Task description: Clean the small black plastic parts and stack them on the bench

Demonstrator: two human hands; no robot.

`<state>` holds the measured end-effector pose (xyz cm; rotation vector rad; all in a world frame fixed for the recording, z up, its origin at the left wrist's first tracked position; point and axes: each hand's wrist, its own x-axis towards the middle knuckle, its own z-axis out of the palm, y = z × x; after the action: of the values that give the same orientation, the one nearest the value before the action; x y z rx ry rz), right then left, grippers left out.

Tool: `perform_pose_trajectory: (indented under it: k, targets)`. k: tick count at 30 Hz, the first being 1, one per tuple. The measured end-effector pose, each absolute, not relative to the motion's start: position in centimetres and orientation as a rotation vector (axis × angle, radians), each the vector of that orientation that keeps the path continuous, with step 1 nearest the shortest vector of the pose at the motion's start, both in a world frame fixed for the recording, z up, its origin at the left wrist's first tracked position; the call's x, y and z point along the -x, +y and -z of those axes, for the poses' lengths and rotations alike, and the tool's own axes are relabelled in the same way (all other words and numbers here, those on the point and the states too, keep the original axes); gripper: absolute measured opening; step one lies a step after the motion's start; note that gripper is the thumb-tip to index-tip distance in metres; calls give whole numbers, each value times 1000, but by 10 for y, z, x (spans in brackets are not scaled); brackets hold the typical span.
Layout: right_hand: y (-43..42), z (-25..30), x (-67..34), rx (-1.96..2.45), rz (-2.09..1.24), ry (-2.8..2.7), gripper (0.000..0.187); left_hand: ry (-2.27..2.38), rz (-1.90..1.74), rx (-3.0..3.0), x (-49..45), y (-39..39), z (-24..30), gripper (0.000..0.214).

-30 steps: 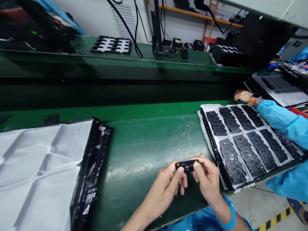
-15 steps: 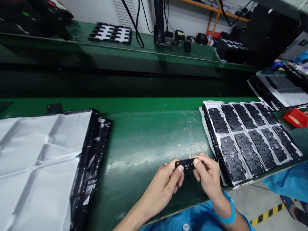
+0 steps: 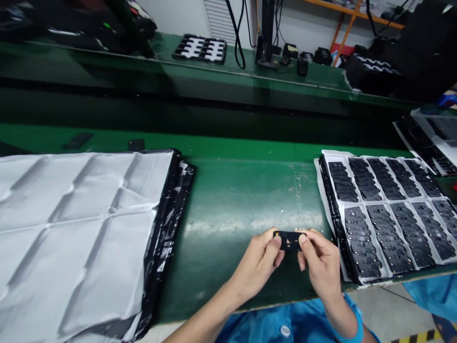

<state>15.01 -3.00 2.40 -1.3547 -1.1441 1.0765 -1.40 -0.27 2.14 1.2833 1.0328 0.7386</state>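
Observation:
A small flat black part (image 3: 290, 240) with cut-outs is pinched between both my hands just above the green bench (image 3: 235, 200). My left hand (image 3: 260, 261) grips its left end with thumb and fingers. Its right end is held by my right hand (image 3: 320, 263), thumb on top. To the right lies a black tray (image 3: 389, 214) lined with white paper, carrying rows of several similar black parts. A stack of black trays covered by a creased white sheet (image 3: 78, 224) lies to the left.
Behind the bench runs a dark conveyor channel and a green shelf with another small tray (image 3: 200, 48), cables and black devices. More trays (image 3: 433, 138) sit at the far right. A blue sleeve (image 3: 433, 293) shows at the lower right.
The view has swung left, so everything sits further right in frame. The co-worker's arm that reached over the right tray a second ago is gone. My hands keep hold of the part.

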Motion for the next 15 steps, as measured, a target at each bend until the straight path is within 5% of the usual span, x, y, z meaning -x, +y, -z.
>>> perform_pose_trajectory:
  k: [15]
  targets:
    - [-39,-27,-148,1312,-883,-1426,24,1045,-730,-1149,18,-3,-18,50]
